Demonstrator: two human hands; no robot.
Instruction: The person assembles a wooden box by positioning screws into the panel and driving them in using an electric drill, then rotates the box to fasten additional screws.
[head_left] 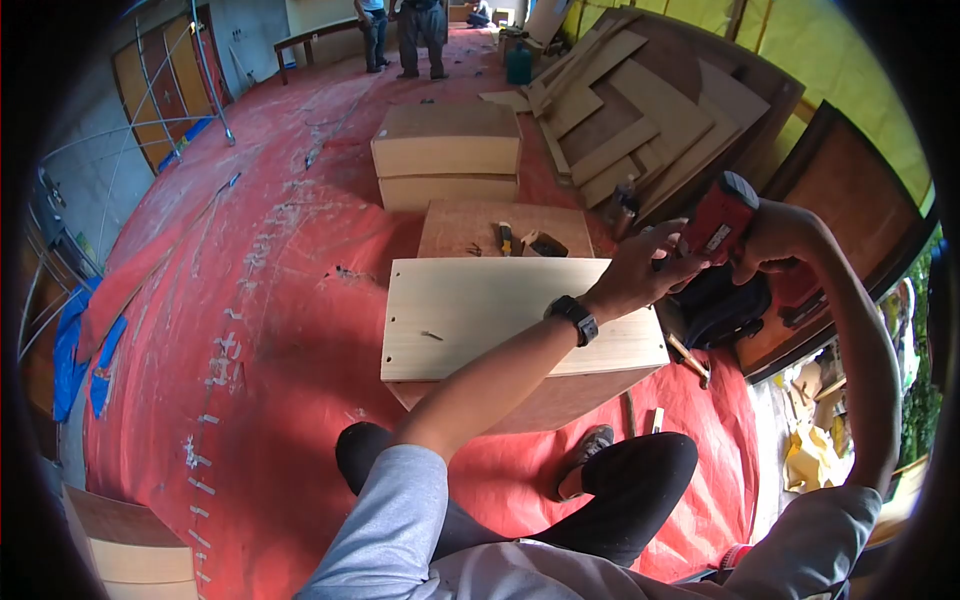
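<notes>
My right hand is wrapped around the grip of a red and black cordless drill, raised over the right end of a wooden box. At the drill's front end, my left hand, with a black watch on the wrist, has its fingers closed around the nose; the bit and anything pinched there are hidden. The box has a pale top panel with several dark holes along its left edge. A small screw lies loose on that panel.
Behind the box, a board carries a yellow and black tool. Stacked boxes stand farther back. A hammer and a dark bag sit to the right. Plywood sheets lean at right; people stand far off.
</notes>
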